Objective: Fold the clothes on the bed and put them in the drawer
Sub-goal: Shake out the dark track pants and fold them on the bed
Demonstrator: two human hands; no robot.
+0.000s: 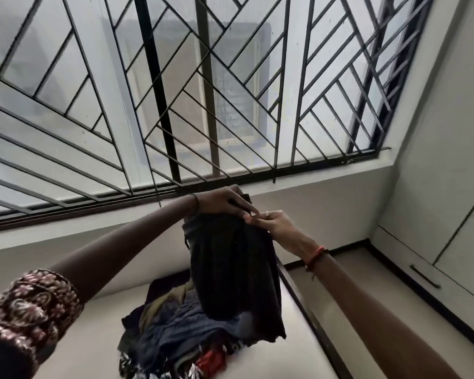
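Nearest, at the lower left, a patterned sleeve is seen on the left arm, which is stretched up and forward. Below the raised arms, a pile of clothes in dark, blue, olive and red cloth is heaped on the pale bed, whose dark frame edge runs along its right side. Above that pile a dark garment is held up in the air, hanging down so that its lower hem is just over the heap. Its top edge is gripped by both hands, which are touching or nearly touching: the left hand is curled over the edge from above, fingers clamped on the cloth, and the right hand is closed on the same edge from the right, fingers pinched together on it. A red thread band is worn on the right wrist. Farther right, pale cupboard doors with a dark handle are seen. Behind everything, a wide window is covered by a black metal grille.
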